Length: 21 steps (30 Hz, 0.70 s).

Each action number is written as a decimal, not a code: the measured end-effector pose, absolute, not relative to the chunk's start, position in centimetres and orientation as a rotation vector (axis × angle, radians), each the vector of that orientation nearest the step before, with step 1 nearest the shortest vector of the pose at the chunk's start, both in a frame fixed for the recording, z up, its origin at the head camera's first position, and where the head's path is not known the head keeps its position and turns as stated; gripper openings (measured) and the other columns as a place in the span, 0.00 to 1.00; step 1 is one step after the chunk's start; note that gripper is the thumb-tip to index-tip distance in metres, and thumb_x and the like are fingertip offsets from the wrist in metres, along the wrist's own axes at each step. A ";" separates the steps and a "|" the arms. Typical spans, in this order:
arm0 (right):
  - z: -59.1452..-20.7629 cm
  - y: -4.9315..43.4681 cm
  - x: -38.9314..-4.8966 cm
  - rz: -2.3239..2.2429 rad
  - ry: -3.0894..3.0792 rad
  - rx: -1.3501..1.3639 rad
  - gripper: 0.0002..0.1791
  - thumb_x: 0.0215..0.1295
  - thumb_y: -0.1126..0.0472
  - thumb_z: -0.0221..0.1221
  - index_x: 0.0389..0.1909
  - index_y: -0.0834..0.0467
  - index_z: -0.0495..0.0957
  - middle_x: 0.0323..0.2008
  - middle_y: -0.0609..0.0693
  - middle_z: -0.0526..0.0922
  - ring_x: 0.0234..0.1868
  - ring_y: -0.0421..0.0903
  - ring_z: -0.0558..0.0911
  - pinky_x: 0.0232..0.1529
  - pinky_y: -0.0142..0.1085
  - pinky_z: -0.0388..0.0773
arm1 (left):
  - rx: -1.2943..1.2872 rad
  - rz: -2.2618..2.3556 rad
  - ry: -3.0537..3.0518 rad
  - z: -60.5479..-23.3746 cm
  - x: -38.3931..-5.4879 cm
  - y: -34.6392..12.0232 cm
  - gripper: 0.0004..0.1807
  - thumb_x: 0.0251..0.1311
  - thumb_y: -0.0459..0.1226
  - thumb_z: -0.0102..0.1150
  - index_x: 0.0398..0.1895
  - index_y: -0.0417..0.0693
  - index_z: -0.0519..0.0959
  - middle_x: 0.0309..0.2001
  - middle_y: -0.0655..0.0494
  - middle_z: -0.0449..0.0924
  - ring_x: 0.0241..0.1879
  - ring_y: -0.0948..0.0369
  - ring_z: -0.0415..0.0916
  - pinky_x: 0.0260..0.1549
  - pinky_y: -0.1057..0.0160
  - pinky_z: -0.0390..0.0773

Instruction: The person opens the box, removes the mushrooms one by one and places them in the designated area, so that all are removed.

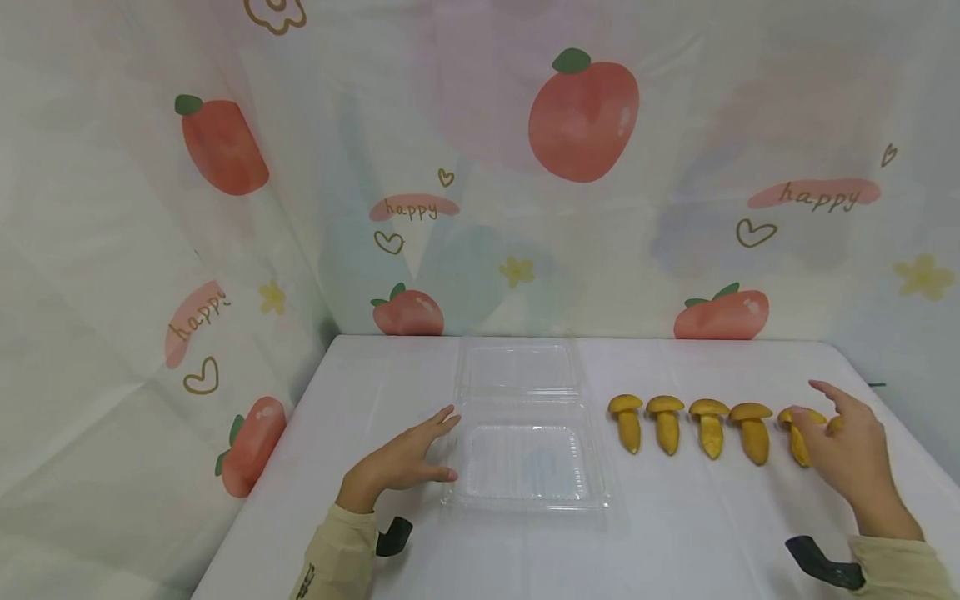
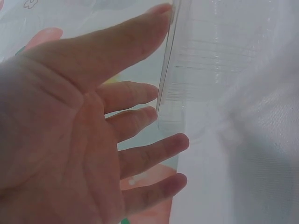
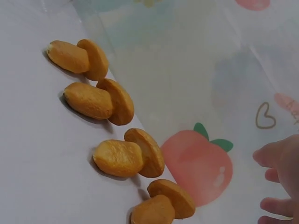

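A clear plastic box [image 1: 525, 504] lies with its lid [image 1: 517, 371] folded back on the white table. Beside the box's left edge is my left hand [image 1: 401, 462], thumb and fingers spread; in the left wrist view the fingertips [image 2: 180, 142] come right up to the clear rim [image 2: 164, 74]. Several yellow-brown mushrooms [image 1: 711, 433] lie in a row to the right of the box, caps pointing away from me. Over the right end of this row hovers my right hand [image 1: 855, 450], fingers apart, partly hiding the last mushrooms. In the right wrist view, mushrooms [image 3: 119, 158] lie left of the fingers [image 3: 275, 205].
The white table [image 1: 645, 542] meets a printed cloth backdrop [image 1: 480, 150] at its far edge and left side. A black strap piece [image 1: 393, 537] hangs at the left wrist, and another black strap piece [image 1: 825, 567] at the right.
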State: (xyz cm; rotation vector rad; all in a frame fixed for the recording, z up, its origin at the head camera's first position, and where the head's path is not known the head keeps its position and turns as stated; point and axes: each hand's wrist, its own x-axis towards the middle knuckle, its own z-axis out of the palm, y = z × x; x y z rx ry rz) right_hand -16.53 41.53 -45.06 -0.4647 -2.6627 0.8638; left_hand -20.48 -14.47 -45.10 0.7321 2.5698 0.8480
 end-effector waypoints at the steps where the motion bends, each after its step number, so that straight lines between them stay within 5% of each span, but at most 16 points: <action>1: -45.1 41.3 -16.6 0.859 -2.677 -0.462 0.34 0.77 0.55 0.49 0.77 0.67 0.53 0.71 0.81 0.54 0.66 0.80 0.59 0.61 0.77 0.60 | 0.732 0.847 2.572 -45.0 -20.5 -14.4 0.48 0.61 0.43 0.71 0.79 0.42 0.56 0.82 0.43 0.47 0.80 0.43 0.51 0.74 0.38 0.60; 11: -45.3 38.6 -16.7 0.855 -2.674 -0.264 0.33 0.78 0.54 0.51 0.75 0.67 0.57 0.70 0.80 0.58 0.70 0.79 0.56 0.64 0.78 0.55 | 0.708 0.846 2.613 -44.7 -20.4 -14.5 0.45 0.62 0.42 0.70 0.79 0.43 0.58 0.81 0.44 0.51 0.79 0.43 0.52 0.74 0.38 0.59; 14: -45.1 38.1 -16.7 0.816 -2.683 -0.238 0.33 0.77 0.53 0.53 0.74 0.68 0.59 0.65 0.79 0.63 0.58 0.74 0.67 0.55 0.68 0.75 | 0.718 0.856 2.643 -44.7 -20.4 -14.6 0.43 0.64 0.42 0.68 0.78 0.42 0.59 0.80 0.43 0.53 0.79 0.43 0.53 0.74 0.39 0.60; 18: -44.9 37.4 -16.8 0.783 -2.698 -0.214 0.34 0.77 0.50 0.54 0.73 0.68 0.61 0.63 0.78 0.66 0.45 0.66 0.68 0.40 0.59 0.77 | 0.718 0.913 2.706 -44.5 -20.6 -14.7 0.41 0.66 0.41 0.65 0.78 0.41 0.59 0.79 0.43 0.56 0.79 0.45 0.55 0.75 0.41 0.60; 21: -44.8 37.1 -17.0 0.821 -2.692 -0.188 0.35 0.77 0.49 0.54 0.73 0.68 0.61 0.67 0.78 0.63 0.51 0.71 0.67 0.49 0.70 0.73 | 0.694 0.969 2.767 -44.2 -20.7 -14.6 0.39 0.67 0.41 0.64 0.78 0.42 0.60 0.78 0.44 0.59 0.78 0.46 0.57 0.75 0.43 0.61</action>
